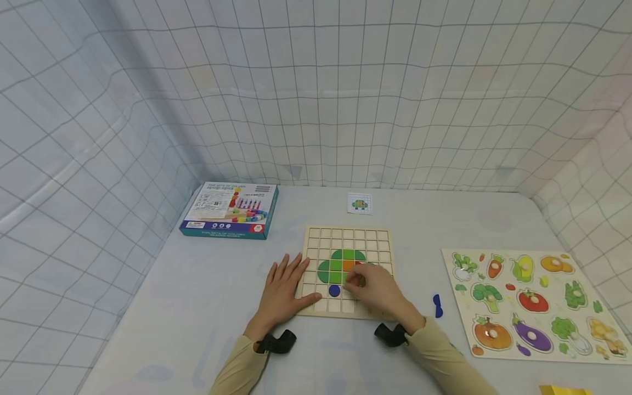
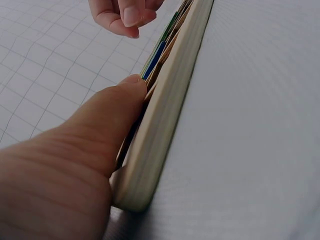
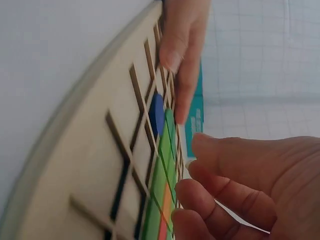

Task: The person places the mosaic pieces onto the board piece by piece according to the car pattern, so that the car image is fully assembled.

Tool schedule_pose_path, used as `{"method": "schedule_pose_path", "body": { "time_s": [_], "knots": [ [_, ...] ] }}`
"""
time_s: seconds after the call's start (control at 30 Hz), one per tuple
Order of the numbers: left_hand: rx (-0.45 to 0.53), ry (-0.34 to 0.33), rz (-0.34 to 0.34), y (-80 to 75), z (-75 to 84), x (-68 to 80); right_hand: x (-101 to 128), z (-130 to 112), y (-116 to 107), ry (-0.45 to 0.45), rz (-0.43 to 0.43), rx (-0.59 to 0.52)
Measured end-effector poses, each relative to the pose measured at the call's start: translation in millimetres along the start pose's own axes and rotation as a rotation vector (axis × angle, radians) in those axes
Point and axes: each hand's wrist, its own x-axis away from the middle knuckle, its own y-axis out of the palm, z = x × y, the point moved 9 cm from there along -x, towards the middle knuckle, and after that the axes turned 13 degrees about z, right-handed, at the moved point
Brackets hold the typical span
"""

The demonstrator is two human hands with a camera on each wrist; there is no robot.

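A wooden grid board [image 1: 345, 241] lies flat on the table. Green, orange and red tiles [image 1: 340, 262] fill part of its middle, with a blue round tile [image 1: 334, 291] below them. My left hand [image 1: 286, 285] lies flat with straight fingers against the board's left edge, and its thumb [image 2: 107, 125] presses the board's rim [image 2: 170, 110]. My right hand [image 1: 359, 281] hovers over the board's lower middle with fingers curled toward the thumb [image 3: 235, 155]. Whether it pinches a tile is hidden. The left fingers [image 3: 182, 55] reach onto the board near the blue tile [image 3: 156, 112].
A small pattern card [image 1: 359, 204] lies behind the board. A colourful box [image 1: 229, 209] sits at the back left. A vegetable peg puzzle [image 1: 528, 302] lies at the right, with blue loose pieces [image 1: 437, 305] between it and the board. Gridded cloth walls enclose the table.
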Motion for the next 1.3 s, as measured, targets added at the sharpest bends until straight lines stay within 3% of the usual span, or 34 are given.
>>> {"method": "schedule_pose_path", "body": {
  "time_s": [0.13,0.3,0.6,0.77,1.0,1.3],
  "knots": [
    [-0.002,-0.007,-0.006,0.3,-0.9,0.3,5,11,-23,0.002,0.062,0.002],
    [0.003,-0.007,-0.009,0.9,-1.3,0.9,17,33,-50,0.07,0.095,0.011],
    [0.003,-0.001,-0.003,0.7,-0.3,0.3,45,74,-105,0.157,0.221,0.118],
    [-0.002,-0.003,-0.008,1.1,-0.8,0.2,58,88,-126,0.216,0.244,0.166],
    [-0.001,0.002,0.001,1.9,-2.3,1.1,70,104,-133,0.289,0.201,0.207],
    [-0.001,0.0,-0.012,4.9,-3.3,0.6,76,117,-119,0.316,0.129,0.199]
  ]
}}
